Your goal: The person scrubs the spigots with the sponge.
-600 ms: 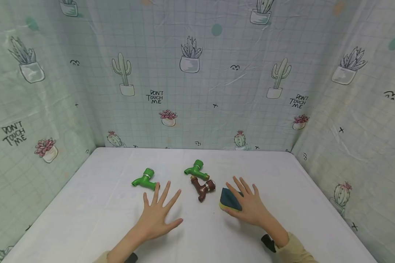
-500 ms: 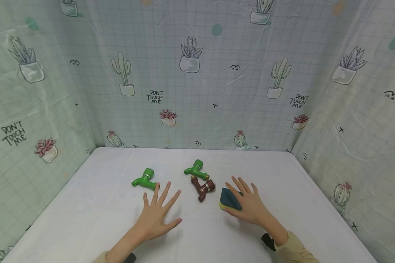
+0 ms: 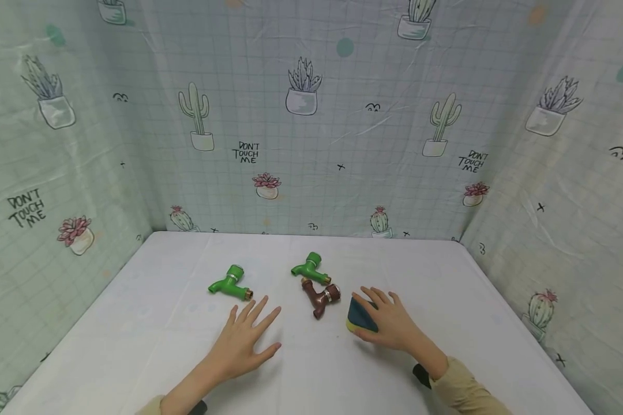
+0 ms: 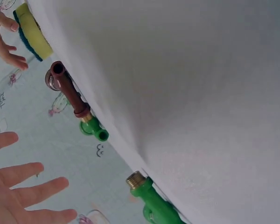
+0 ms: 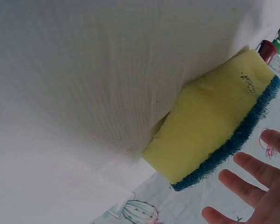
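A sponge [image 3: 361,316] with a dark blue scouring side up and yellow foam below lies on the white table. My right hand [image 3: 391,325] hovers over its right part, fingers spread and slightly bent. In the right wrist view a small gap shows between the fingertips [image 5: 229,176] and the scouring side. My left hand [image 3: 237,347] is spread above the table, holding nothing. Just beyond its fingertips lies a green tap [image 3: 231,285] with a brass threaded end. A brown tap [image 3: 319,297] and a second green tap [image 3: 309,269] lie close together left of the sponge.
The white table [image 3: 150,323] ends at a far edge against a cactus-print curtain [image 3: 311,144]. The same cloth hangs along the left and right sides. Dark bands circle both wrists, below beige sleeves [image 3: 467,389].
My left hand has drawn back slightly toward me, uncovering the green tap's threaded end. The right hand's fingers have bent and lowered a little over the sponge. Sponge and taps stay put.
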A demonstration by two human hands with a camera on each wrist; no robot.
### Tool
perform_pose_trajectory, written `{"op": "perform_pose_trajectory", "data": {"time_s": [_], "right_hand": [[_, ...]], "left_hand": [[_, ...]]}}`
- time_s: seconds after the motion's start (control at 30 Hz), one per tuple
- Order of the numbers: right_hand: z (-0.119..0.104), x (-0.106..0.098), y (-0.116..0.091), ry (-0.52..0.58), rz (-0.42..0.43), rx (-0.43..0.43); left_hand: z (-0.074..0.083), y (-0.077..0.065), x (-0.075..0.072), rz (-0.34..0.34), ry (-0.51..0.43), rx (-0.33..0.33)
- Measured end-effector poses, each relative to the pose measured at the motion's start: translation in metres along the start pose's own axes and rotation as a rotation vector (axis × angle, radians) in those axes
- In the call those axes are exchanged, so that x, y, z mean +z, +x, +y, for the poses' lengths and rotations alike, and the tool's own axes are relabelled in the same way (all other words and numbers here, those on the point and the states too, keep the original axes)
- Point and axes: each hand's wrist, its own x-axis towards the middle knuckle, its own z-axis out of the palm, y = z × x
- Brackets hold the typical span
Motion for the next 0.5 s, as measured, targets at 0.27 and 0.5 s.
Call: {"op": "perform_pose_trajectory", "data": {"time_s": [0.27, 0.5], "right_hand": [[0.0043, 0.0035, 0.0029, -0.029, -0.037, -0.039], [0.0063, 0.0058, 0.0051, -0.064, -0.068, -0.071]], "left_hand": [[-0.0026, 0.0030, -0.0041, 0.003, -0.012, 0.059], [-0.0036, 0.0033, -0.0064, -0.002, -0.011, 0.068]]}}
